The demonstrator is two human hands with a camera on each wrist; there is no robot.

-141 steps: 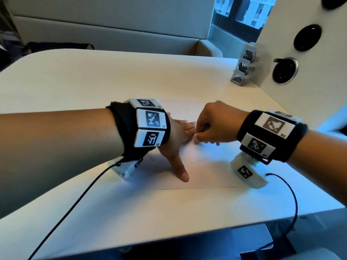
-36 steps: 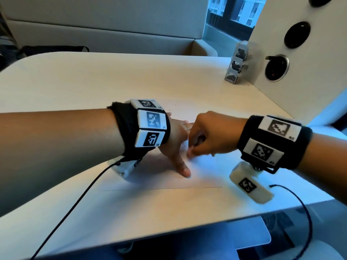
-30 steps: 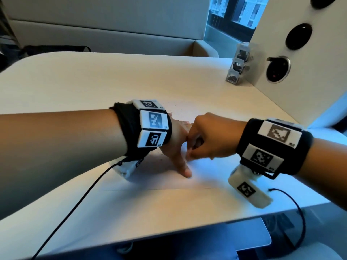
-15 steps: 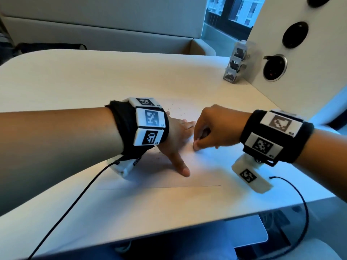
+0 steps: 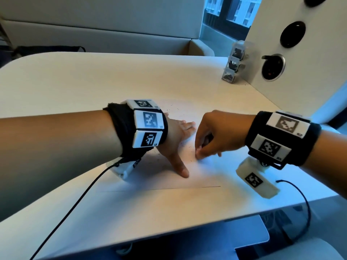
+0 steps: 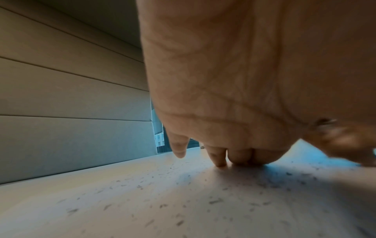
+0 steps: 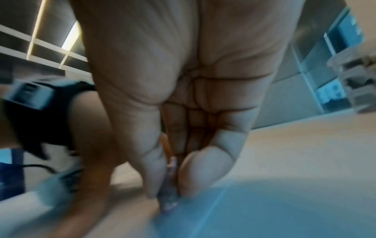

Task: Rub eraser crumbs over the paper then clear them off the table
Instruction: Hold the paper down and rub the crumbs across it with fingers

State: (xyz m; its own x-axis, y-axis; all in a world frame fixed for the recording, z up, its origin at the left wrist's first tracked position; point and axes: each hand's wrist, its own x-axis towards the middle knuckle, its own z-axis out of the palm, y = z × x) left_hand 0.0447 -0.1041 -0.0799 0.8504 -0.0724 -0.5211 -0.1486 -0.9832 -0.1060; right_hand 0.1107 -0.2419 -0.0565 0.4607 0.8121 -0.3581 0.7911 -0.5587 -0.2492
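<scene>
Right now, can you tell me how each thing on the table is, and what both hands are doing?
Paper: flat on the table.
Eraser crumbs: scattered over the paper.
Left hand: fingers spread, pressing the paper down.
Right hand: curled, pinching a small eraser against the paper.
Clear boxes: stacked by the wall panel.

A white sheet of paper (image 5: 169, 181) is laid flat on the table, its near edge marked by a thin dark line. Small dark eraser crumbs (image 5: 189, 147) are scattered over it, thickest around its middle and left part, with a few specks strewn near its far edge (image 6: 215, 201).
</scene>
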